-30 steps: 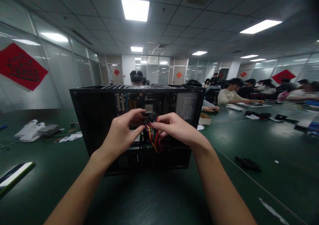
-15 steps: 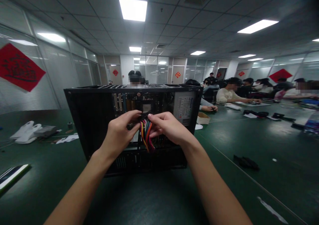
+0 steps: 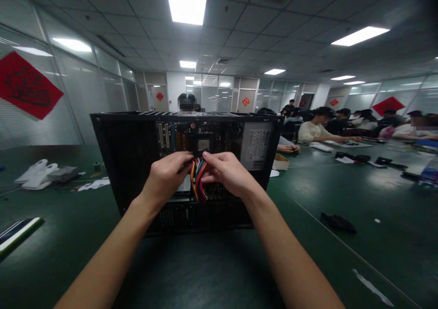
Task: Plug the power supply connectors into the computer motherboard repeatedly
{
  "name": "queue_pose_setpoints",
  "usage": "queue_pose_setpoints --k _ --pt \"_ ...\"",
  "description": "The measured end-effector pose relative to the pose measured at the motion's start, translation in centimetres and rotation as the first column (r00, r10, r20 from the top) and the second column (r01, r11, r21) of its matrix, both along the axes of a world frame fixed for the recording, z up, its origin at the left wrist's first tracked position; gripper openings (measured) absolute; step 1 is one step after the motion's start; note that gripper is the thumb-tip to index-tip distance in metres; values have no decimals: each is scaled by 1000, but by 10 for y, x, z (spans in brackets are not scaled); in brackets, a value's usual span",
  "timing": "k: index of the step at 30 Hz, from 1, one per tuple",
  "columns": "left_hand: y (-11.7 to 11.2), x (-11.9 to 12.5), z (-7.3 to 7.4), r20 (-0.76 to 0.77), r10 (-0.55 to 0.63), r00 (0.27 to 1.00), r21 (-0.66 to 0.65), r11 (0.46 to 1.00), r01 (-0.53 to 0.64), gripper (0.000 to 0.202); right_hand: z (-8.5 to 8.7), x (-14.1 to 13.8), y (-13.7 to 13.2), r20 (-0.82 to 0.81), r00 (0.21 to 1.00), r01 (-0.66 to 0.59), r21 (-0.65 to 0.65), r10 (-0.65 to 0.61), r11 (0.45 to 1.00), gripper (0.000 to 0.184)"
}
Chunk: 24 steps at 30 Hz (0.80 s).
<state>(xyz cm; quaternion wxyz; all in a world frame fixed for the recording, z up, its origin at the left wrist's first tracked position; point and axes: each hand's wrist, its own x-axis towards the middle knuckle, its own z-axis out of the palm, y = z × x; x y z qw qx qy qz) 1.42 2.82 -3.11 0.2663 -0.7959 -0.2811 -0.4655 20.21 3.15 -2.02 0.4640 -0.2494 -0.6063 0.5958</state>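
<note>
A black computer case [image 3: 126, 172] stands on the green table with its near side uncovered. Inside are a motherboard [image 3: 213, 130] and, at the right, a power supply [image 3: 255, 145] with a printed label. A bundle of multicoloured power cables [image 3: 198, 181] hangs in front of the board, its dark connector [image 3: 201, 154] at the upper end. My right hand [image 3: 227, 172] pinches the cables just by that connector. My left hand [image 3: 171, 170] is closed at their left side, fingertips together against the bundle. Both hands partly hide the connector and the board behind.
On the left of the table [image 3: 212, 268] lie white plastic bags [image 3: 37, 174], a grey box [image 3: 63, 174] and a green-edged object [image 3: 18, 236]. A small carton [image 3: 280, 162] and crumpled black material [image 3: 338, 222] lie to the right. Several people sit beyond.
The view has shifted slightly. My hands stay at the connector, and the cable bundle hangs a little straighter, its lower loop drawn in toward the case.
</note>
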Motion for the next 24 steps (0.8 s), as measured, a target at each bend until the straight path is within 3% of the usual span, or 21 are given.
queue_pose_setpoints --k 6,15,24 --pt "7 -4 -3 -67 12 998 152 988 -1 13 -5 -5 4 -55 998 15 -49 -18 999 32" --pt "8 -5 -2 -108 37 993 100 995 -27 11 -6 -7 5 -58 998 12 -125 -19 992 32" --pt "14 -10 -9 -173 141 975 179 978 -110 17 -11 -18 9 -94 992 70 -153 -85 986 32"
